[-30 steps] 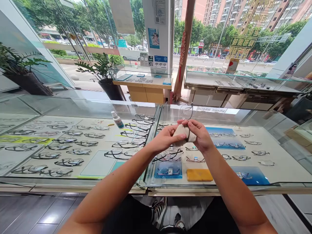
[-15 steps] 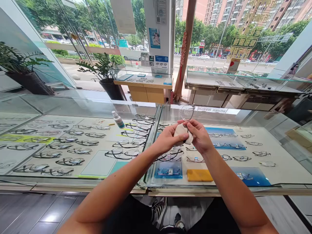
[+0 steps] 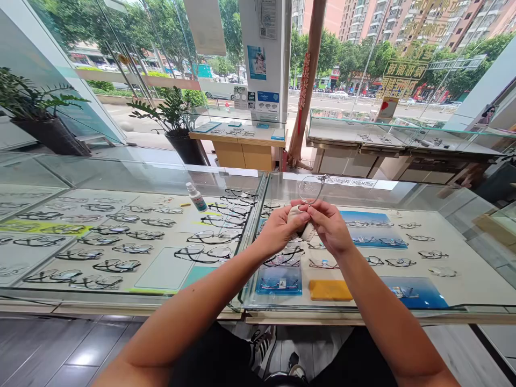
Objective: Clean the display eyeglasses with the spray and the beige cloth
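Observation:
Above the glass display counter (image 3: pixel 363 185) both my hands meet on a pair of rimless glasses (image 3: pixel 309 189). One clear lens sticks up above my fingers. My left hand (image 3: pixel 280 231) is closed round a beige cleaning cloth (image 3: pixel 297 216) that wraps the lower part of the glasses. My right hand (image 3: pixel 331 228) pinches the glasses at the cloth from the right side. The rest of the frame is hidden between my fingers.
Several pairs of glasses lie in rows inside the case, left section (image 3: pixel 121 236) and right section (image 3: pixel 407 247). A small spray bottle (image 3: pixel 196 197) stands on the left glass top. A yellow pad (image 3: pixel 329 289) lies inside near the front. Potted plants (image 3: pixel 177 123) and further counters stand behind.
My hands have closed in and shifted slightly up and right; the cloth is more bunched under my fingers and the lens has tilted a little to the right.

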Demonstrator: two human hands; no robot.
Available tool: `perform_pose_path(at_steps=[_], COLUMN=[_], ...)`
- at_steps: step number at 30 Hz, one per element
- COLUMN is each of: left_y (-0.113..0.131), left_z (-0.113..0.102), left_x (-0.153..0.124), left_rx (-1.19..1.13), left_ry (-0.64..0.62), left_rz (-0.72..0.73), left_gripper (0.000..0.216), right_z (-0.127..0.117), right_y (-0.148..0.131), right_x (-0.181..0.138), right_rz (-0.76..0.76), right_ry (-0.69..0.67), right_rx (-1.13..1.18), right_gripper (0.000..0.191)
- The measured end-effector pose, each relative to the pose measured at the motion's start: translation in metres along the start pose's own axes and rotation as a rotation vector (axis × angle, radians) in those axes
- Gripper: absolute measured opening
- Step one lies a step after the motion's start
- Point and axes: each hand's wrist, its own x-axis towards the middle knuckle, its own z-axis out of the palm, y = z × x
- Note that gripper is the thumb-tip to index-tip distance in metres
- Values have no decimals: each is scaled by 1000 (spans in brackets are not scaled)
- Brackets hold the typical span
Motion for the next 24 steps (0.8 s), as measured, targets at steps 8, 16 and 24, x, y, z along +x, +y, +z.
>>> perform_pose_path(at_steps=[8,16,24], left_y=[-5,-6,2], left_z=[0,-5,-13], left_x=[3,2,2], left_rx=[0,90,38], left_ry=[35,5,-218], left_rz=[48,29,-38], left_gripper=[58,64,57], right_z=[-6,-5,-6], right_y=[1,0,-3], right_x=[0,2,3], right_rz=[-96,-74,-19], right_ry=[-50,27,122], right_rx=[-161,-172,-78], right_gripper=[25,28,26])
